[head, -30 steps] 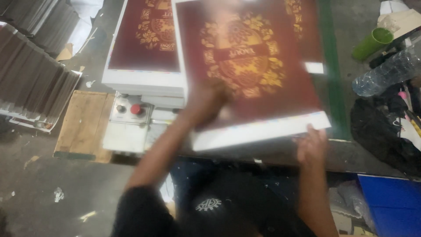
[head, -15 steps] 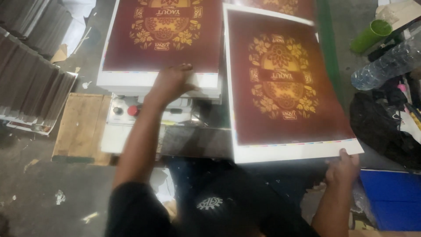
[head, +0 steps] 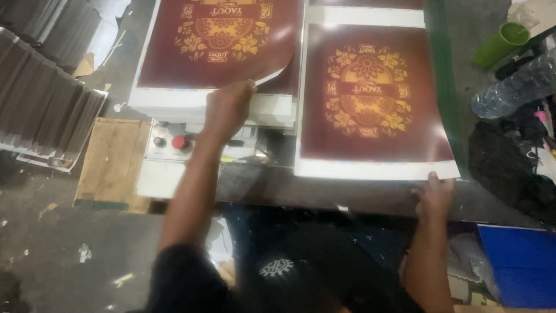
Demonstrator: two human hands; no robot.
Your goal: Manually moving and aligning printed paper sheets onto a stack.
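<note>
On the desk (head: 347, 194) lay two stacks of maroon printed sheets. Our left hand (head: 227, 107) pinched the curled corner of the top sheet (head: 214, 46) on the left stack; our right hand (head: 435, 196) rested, fingers released, at the right stack's (head: 370, 104) near corner.

Left hand (head: 229, 107) lifts corner of top maroon printed sheet (head: 214, 43) off stack; right hand (head: 434, 194) touches near edge of second sheet (head: 370, 104) on table

Left hand (head: 229, 107) reaches forward, arm extended, fingers (head: 246, 87) pinched. Right hand (head: 434, 194) lies nearer the body, palm down, fingers spread.
</note>
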